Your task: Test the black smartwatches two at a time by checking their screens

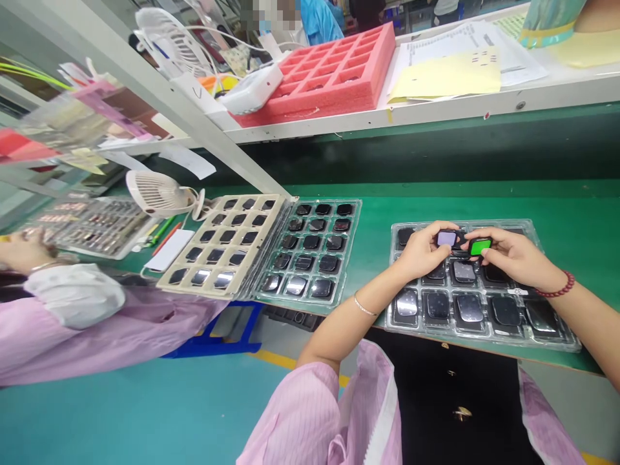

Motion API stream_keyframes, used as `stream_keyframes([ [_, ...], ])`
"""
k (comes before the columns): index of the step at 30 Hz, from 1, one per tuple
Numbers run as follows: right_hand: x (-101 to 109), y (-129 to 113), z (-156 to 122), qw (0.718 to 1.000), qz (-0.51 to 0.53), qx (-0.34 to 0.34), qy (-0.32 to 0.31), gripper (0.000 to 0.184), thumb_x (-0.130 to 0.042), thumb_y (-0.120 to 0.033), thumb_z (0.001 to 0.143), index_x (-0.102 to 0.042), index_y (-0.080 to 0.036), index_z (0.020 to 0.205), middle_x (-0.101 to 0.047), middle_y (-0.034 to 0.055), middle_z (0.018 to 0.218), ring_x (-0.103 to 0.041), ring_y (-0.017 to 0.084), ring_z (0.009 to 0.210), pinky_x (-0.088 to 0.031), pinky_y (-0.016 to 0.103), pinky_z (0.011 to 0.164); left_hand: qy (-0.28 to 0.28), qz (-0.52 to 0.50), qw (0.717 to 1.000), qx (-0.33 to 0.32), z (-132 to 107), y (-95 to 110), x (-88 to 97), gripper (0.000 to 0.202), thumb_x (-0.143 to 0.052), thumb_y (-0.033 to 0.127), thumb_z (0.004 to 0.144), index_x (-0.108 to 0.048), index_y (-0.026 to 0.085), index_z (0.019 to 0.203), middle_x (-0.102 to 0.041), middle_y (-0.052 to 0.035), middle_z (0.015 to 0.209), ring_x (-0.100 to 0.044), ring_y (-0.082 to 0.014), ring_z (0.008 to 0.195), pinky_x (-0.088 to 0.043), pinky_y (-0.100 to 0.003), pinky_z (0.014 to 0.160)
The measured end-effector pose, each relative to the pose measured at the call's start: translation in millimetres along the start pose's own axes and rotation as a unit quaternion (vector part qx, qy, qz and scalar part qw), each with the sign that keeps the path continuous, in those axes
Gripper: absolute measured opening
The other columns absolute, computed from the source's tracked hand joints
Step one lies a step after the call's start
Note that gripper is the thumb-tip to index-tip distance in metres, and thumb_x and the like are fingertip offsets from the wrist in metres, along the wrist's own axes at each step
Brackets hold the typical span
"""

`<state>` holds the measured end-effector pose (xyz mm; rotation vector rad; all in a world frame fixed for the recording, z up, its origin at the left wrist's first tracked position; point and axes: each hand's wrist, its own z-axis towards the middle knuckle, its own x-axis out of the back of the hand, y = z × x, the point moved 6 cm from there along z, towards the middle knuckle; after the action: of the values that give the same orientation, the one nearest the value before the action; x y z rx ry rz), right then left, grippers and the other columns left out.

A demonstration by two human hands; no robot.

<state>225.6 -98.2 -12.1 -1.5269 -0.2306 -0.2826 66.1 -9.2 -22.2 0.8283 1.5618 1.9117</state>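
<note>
My left hand (421,250) pinches a small black rounded-square panel with a lilac face (446,238). My right hand (513,255), with a red bead bracelet (555,284) on its wrist, pinches a similar black panel with a bright green face (480,246). The two pieces are close together, and my fingers hide their edges. Both hands hover over a clear plastic blister tray (547,342). Its pockets hold dark glossy rounded-square display panels (505,311), and my hands hide the tray's upper rows.
To the left lie a clear tray of dark panels (353,245) and a cream tray (167,281). A co-worker's hand (24,252) and pink sleeve (97,336) are at far left, near a white fan (157,194). A red foam tray (334,71) and papers (445,74) sit on the upper shelf.
</note>
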Motion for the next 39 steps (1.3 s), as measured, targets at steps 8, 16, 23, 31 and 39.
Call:
stream_keyframes([
  [8, 0.2, -0.1, 0.3, 1.000, -0.001, 0.000, 0.003, 0.030, -0.067, -0.032, 0.087, -0.072, -0.027, 0.116, -0.075, 0.0076, 0.116, -0.074, 0.026, 0.086, -0.064, 0.040, 0.070, 0.001, -0.026, 1.000, 0.007, 1.1, -2.7, 0.1, 0.039, -0.058, 0.013, 0.080, -0.062, 0.017, 0.118, -0.068, -0.0088, 0.119, -0.068, -0.0138, 0.083, -0.058, -0.029, 0.080],
  [16, 0.1, 1.1, -0.4, 1.000, 0.007, -0.002, -0.005, 0.035, -0.070, -0.028, 0.084, -0.071, -0.028, 0.119, -0.074, 0.0077, 0.122, -0.075, 0.028, 0.093, -0.064, 0.041, 0.076, 0.008, 0.038, 0.999, -0.007, -0.9, 5.9, 1.1, 0.040, -0.062, 0.014, 0.079, -0.063, 0.017, 0.119, -0.069, -0.0085, 0.116, -0.065, -0.0131, 0.083, -0.053, -0.025, 0.076],
  [23, -0.1, 1.8, -0.2, 1.000, 0.006, -0.004, -0.002, 0.033, -0.068, -0.027, 0.085, -0.070, -0.028, 0.118, -0.075, 0.0070, 0.118, -0.075, 0.027, 0.091, -0.064, 0.039, 0.072, 0.012, 0.033, 0.999, 0.002, -0.2, 2.2, 1.7, 0.040, -0.062, 0.016, 0.079, -0.062, 0.017, 0.120, -0.070, -0.0080, 0.113, -0.062, -0.0112, 0.074, -0.053, -0.025, 0.070],
  [31, 0.0, -0.5, -0.4, 1.000, 0.000, 0.003, -0.002, 0.029, -0.067, -0.032, 0.087, -0.072, -0.028, 0.116, -0.076, 0.0069, 0.111, -0.073, 0.025, 0.081, -0.063, 0.038, 0.068, 0.011, 0.007, 1.000, 0.001, -1.3, 7.2, 1.3, 0.032, -0.063, 0.020, 0.083, -0.065, 0.016, 0.115, -0.072, -0.0086, 0.109, -0.066, -0.0130, 0.078, -0.054, -0.027, 0.077],
  [39, 3.3, -1.8, 0.4, 1.000, 0.023, -0.015, -0.002, 0.034, -0.062, -0.054, 0.094, -0.076, -0.027, 0.109, -0.078, 0.0074, 0.102, -0.074, 0.023, 0.076, -0.062, 0.036, 0.063, -0.006, -0.060, 0.998, 0.015, 0.5, -5.1, -0.4, 0.038, -0.062, 0.047, 0.091, -0.066, 0.014, 0.110, -0.069, -0.0081, 0.096, -0.069, -0.0172, 0.083, -0.056, -0.026, 0.067],
])
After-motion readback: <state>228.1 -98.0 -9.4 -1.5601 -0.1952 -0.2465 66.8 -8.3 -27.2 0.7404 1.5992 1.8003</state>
